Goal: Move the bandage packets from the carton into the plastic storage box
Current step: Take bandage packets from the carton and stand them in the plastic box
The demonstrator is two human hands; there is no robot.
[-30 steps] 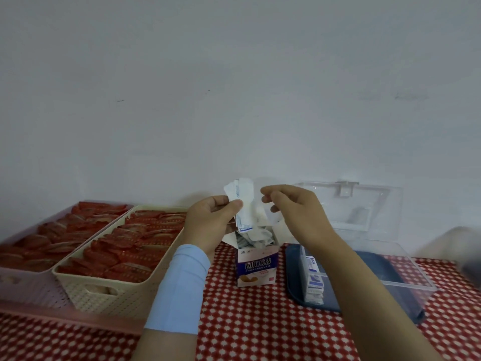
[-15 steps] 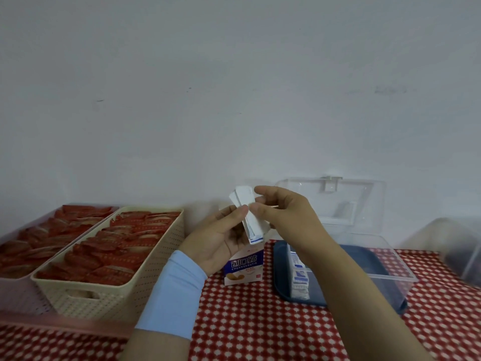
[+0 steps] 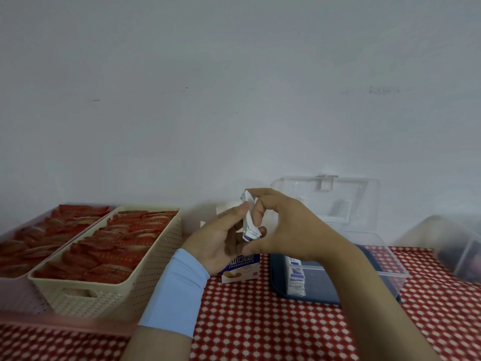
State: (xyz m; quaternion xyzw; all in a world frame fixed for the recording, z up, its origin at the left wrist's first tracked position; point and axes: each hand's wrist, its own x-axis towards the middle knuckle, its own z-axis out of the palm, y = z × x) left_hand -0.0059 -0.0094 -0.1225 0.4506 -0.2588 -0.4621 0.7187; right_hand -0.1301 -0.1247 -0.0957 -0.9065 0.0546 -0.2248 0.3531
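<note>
A small stack of white bandage packets (image 3: 249, 222) stands upright in the air, held between both hands. My left hand (image 3: 221, 237) cups it from the left, thumb pressing near its top. My right hand (image 3: 283, 227) pinches it from the right with curled fingers. Below them the blue-and-white carton (image 3: 243, 268) stands on the checked cloth, mostly hidden by my left wrist. To its right lies the clear plastic storage box (image 3: 390, 272) with a dark blue bottom, its lid (image 3: 346, 201) raised against the wall. A row of packets (image 3: 295, 278) stands at the box's left end.
A cream perforated basket (image 3: 109, 290) full of red packets sits at the left, with a pink bin (image 3: 15, 290) of the same behind it. Another clear container (image 3: 458, 246) is blurred at the far right. The wall is close behind everything.
The loose fan of packets pulled up from the carton has been squared into a tight stack between both hands. The hands closed together, and the view shifted slightly.
</note>
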